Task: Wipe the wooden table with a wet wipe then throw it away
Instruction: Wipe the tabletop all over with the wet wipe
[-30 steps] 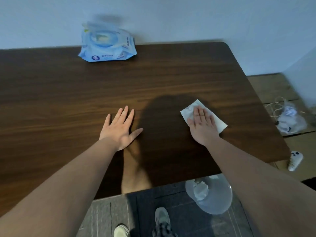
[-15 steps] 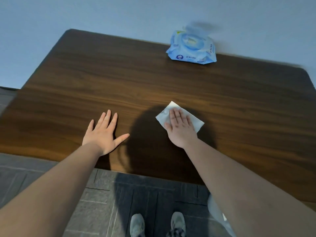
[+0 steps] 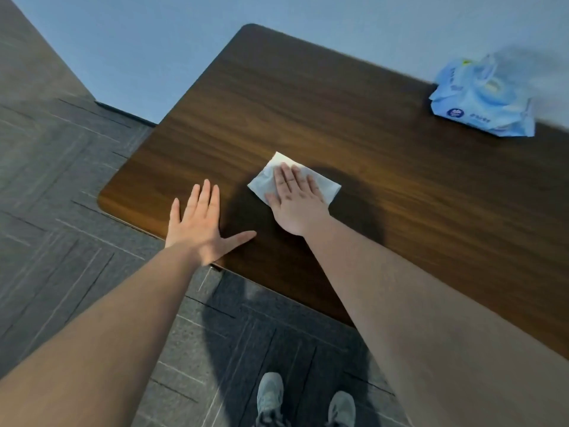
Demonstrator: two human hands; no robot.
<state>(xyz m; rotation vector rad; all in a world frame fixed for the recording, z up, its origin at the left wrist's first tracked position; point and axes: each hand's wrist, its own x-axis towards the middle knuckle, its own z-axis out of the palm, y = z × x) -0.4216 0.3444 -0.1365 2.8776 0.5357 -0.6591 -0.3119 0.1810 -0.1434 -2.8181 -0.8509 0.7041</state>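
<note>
A folded white wet wipe (image 3: 326,186) lies flat on the dark wooden table (image 3: 385,167), near its left end. My right hand (image 3: 295,200) presses down on the wipe with flat fingers, covering its middle. My left hand (image 3: 201,226) rests palm down on the table's front edge, fingers spread, holding nothing. It sits just left of the wipe, apart from it.
A blue pack of wet wipes (image 3: 483,106) lies at the table's far right by the wall. The table's rounded left corner (image 3: 106,200) is close to my left hand. Grey tiled floor (image 3: 61,211) lies left and in front, with my shoes (image 3: 304,402) below.
My right hand has slid the wipe leftward along the table, from the right half toward the left end. My left hand and my body moved left too. The floor bin has left the view.
</note>
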